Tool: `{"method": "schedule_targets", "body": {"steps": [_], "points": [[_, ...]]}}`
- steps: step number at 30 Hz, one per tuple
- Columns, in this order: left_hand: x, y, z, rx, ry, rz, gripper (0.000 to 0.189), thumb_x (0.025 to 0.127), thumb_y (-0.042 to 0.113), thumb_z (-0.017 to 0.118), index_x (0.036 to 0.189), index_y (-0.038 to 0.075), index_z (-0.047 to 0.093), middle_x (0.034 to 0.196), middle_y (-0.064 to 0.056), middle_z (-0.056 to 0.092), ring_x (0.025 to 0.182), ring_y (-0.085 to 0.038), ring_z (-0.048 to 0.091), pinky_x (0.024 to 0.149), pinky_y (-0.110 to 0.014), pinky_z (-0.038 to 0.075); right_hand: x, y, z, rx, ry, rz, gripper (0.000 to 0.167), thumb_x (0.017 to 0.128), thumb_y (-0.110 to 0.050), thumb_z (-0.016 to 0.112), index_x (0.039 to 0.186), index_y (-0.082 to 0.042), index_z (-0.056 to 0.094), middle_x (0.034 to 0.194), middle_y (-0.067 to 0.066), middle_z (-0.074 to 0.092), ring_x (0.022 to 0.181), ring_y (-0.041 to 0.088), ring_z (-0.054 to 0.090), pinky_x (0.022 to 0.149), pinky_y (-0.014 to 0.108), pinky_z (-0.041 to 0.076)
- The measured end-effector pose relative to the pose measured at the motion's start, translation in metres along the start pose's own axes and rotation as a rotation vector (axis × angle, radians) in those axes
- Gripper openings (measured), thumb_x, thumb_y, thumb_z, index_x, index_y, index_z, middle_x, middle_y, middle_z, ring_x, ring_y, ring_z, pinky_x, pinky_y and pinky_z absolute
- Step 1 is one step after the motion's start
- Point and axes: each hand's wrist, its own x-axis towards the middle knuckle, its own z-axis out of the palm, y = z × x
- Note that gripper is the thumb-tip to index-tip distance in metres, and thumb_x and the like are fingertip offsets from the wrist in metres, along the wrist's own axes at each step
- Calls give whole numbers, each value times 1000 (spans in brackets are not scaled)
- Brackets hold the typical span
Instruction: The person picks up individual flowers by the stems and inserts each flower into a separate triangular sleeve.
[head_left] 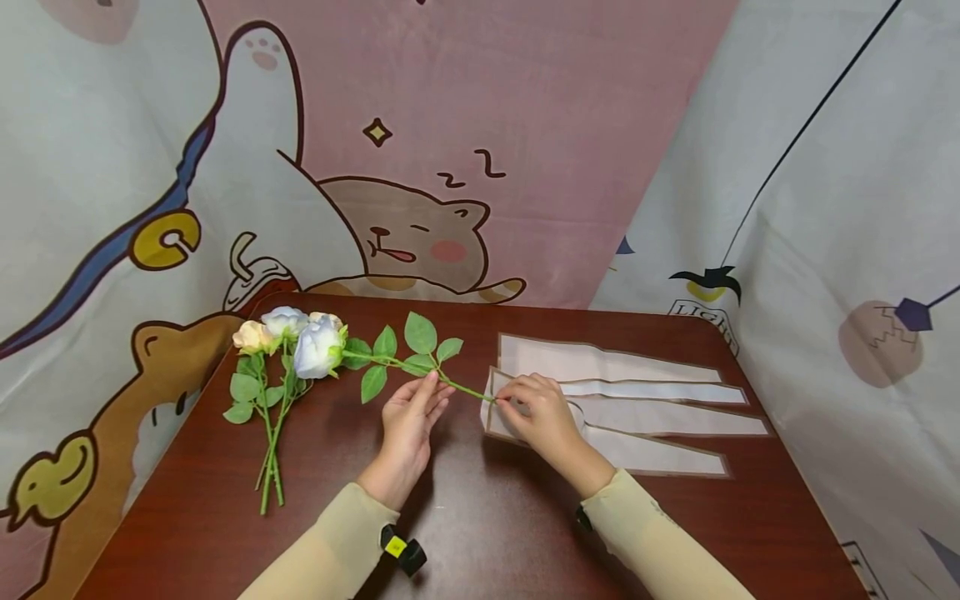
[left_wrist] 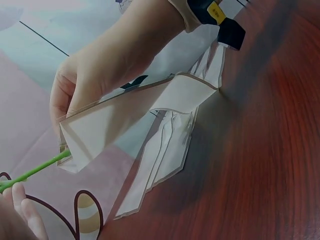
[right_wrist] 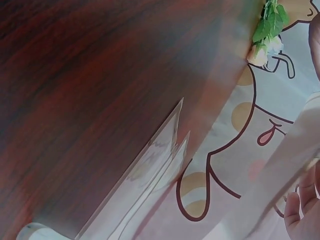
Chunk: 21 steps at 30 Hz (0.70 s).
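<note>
My left hand [head_left: 408, 429] pinches the green stem of a pale blue rose [head_left: 318, 346], which lies sideways, bloom to the left and leaves along the stem. At the stem's cut end, my right hand [head_left: 547, 417] grips a translucent white sleeve [left_wrist: 115, 120] with brown edging. In the left wrist view the stem tip [left_wrist: 64, 154] meets the sleeve's narrow open end; how far inside it reaches I cannot tell. Part of the sleeve curls over behind the right hand. More roses, a peach one [head_left: 253, 337] and a pale blue one [head_left: 284, 321], lie to the left.
Several flat white sleeves with brown borders [head_left: 675, 417] lie fanned on the right of the dark red wooden table [head_left: 465, 517]. A printed cartoon cloth [head_left: 525, 100] hangs behind the table's far edge. Loose stems [head_left: 270, 467] point toward the table's front.
</note>
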Motion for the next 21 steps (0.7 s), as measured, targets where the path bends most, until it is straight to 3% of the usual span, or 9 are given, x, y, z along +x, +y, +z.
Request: {"method": "schedule_targets", "body": {"steps": [10,21], "points": [[-2,0,4,-54,62,81,11,87,-2,63,82,8,62,77,-2,72,68,-13,69,60,-19,55,1,-1,-2,3,-5,2,5,78,-13,75,81,-16,72,85,-8,69,76,10,56,68,32,42],[-1,-3,-2,36,-20,240,24,83,-13,59,81,10,64,71,-2,68,68,-17,71,61,-23,57,1,3,-4,-6,13,7,6,77,-15,76,82,-16,72,85,-8,69,77,11,57,70,34,42]]}}
